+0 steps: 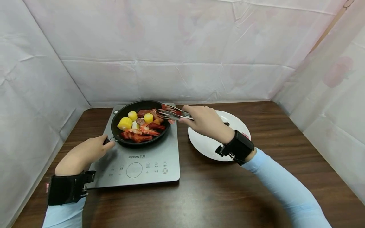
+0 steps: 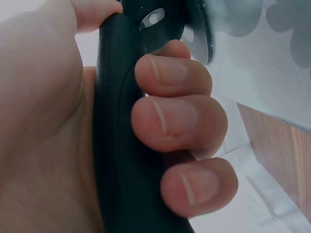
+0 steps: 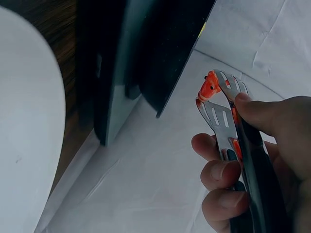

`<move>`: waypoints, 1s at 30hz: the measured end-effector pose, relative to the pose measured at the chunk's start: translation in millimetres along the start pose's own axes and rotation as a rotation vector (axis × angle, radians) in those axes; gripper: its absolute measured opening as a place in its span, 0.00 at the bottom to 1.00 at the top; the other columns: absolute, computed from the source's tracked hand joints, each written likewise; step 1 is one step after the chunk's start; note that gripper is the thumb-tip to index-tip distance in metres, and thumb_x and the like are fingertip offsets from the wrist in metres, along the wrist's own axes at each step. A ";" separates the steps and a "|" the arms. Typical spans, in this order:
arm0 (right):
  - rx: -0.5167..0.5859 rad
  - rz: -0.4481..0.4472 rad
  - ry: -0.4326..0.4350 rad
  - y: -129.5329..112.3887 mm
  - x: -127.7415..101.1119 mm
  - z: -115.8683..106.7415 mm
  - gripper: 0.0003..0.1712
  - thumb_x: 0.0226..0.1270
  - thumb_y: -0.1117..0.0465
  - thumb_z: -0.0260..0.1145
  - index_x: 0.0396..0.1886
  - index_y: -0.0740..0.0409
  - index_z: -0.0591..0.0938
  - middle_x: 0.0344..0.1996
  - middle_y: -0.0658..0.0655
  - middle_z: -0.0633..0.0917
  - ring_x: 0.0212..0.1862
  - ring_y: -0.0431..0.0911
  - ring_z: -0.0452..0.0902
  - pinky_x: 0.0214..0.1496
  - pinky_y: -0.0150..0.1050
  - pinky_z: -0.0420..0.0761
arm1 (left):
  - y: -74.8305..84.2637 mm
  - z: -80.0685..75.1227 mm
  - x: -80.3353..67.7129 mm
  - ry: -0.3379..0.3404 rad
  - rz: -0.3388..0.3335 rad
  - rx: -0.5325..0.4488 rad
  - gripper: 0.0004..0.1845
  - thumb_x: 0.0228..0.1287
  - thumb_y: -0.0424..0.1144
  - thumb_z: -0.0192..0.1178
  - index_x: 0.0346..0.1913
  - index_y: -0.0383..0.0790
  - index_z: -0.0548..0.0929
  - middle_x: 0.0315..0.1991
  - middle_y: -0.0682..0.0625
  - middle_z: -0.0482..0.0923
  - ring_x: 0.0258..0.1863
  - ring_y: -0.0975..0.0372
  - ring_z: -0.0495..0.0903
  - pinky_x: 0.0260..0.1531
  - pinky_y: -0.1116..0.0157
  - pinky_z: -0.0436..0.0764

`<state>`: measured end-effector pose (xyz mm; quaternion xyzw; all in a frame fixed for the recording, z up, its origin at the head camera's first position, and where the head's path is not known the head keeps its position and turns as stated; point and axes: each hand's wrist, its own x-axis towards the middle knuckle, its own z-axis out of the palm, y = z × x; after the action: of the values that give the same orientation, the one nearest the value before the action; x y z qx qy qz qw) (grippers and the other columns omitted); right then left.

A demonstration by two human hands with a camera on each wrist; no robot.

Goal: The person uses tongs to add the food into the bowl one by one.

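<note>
Tongs [image 1: 172, 113] squeezed in the right hand [image 1: 206, 122], tips pinching a small orange-red shrimp piece [image 3: 209, 87] at the frying pan [image 1: 140, 126] rim! Slippery and soft, I'd say, so a gentle, steady squeeze suits it. Left hand [image 1: 82, 155] wraps tight around the black pan handle [image 2: 121, 136], steadying the pan on the induction cooker [image 1: 154, 161]. White plate [image 1: 205, 145] sits under the right wrist on the counter [image 1: 216, 196].

A grey Joyoung induction hob [image 1: 142, 164] lay on the dark wooden worktop [image 1: 228, 196], its control panel just right of the left hand [image 1: 82, 155]. A white plate [image 1: 205, 142] sat beneath the right hand [image 1: 205, 122], just beside the hob. White sheeting with faint pink flowers [image 1: 182, 47] walled the worktop beyond both hands.
</note>
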<state>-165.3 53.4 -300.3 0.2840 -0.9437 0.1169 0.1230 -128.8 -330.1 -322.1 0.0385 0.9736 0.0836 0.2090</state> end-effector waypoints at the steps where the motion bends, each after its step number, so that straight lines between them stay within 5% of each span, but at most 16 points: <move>1: -0.003 -0.003 -0.010 -3.0 3.7 1.2 0.22 0.74 0.42 0.62 0.56 0.51 0.81 0.35 0.49 0.88 0.29 0.45 0.79 0.28 0.41 0.76 | 0.3 0.1 0.1 -0.001 0.001 -0.001 0.42 0.79 0.55 0.37 0.74 0.15 0.54 0.68 0.17 0.61 0.65 0.27 0.69 0.62 0.33 0.71; 17: -0.036 -0.061 -0.082 -50.9 51.3 29.0 0.24 0.76 0.40 0.60 0.61 0.48 0.79 0.42 0.48 0.89 0.37 0.43 0.84 0.33 0.42 0.82 | 2.9 -2.5 -1.4 -0.007 0.017 -0.002 0.42 0.80 0.55 0.36 0.75 0.16 0.52 0.69 0.17 0.60 0.65 0.28 0.70 0.62 0.33 0.71; 26: -0.049 -0.079 -0.101 -58.2 54.9 40.3 0.25 0.76 0.40 0.59 0.62 0.48 0.78 0.37 0.47 0.87 0.35 0.41 0.82 0.28 0.39 0.79 | 7.7 -2.7 -1.4 -0.004 0.009 -0.009 0.42 0.79 0.55 0.36 0.75 0.17 0.52 0.70 0.17 0.58 0.66 0.28 0.69 0.63 0.33 0.70; 30: -0.065 -0.082 -0.111 -58.3 53.2 43.6 0.33 0.76 0.39 0.58 0.71 0.52 0.74 0.44 0.50 0.89 0.37 0.44 0.85 0.30 0.41 0.81 | 8.6 -2.7 -1.2 0.008 0.014 0.000 0.42 0.79 0.54 0.37 0.75 0.17 0.53 0.69 0.17 0.60 0.65 0.28 0.69 0.62 0.33 0.70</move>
<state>-182.6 -33.6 -316.7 0.3245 -0.9399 0.0653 0.0842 -128.5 -322.1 -317.7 0.0451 0.9741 0.0852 0.2046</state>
